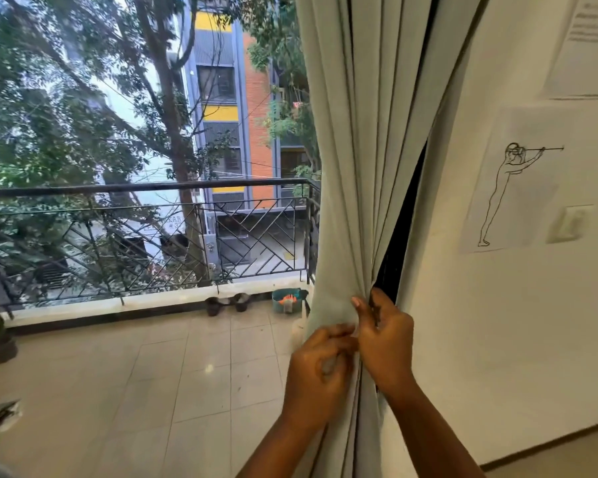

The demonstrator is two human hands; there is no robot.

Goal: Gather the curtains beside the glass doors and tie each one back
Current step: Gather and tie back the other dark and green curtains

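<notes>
Balcony railing [145, 201] beyond glass at left. Your left hand [320, 367] curls fingers round gathered curtain [356, 167] at right edge of glass. Your right hand [385, 334] pinches same folds just beside it. Line drawing [508, 188] on wall, far right.

Pale grey-green curtain [353, 167], plain; white wall [497, 305]; black railing [145, 215] with diagonal bars; beige floor tiles [152, 374]; teal bucket [285, 300].

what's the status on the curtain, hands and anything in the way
Left hand and right hand both gripping the curtain. Curtain bunched at the hands, no tie visible. Nothing in the way.
</notes>
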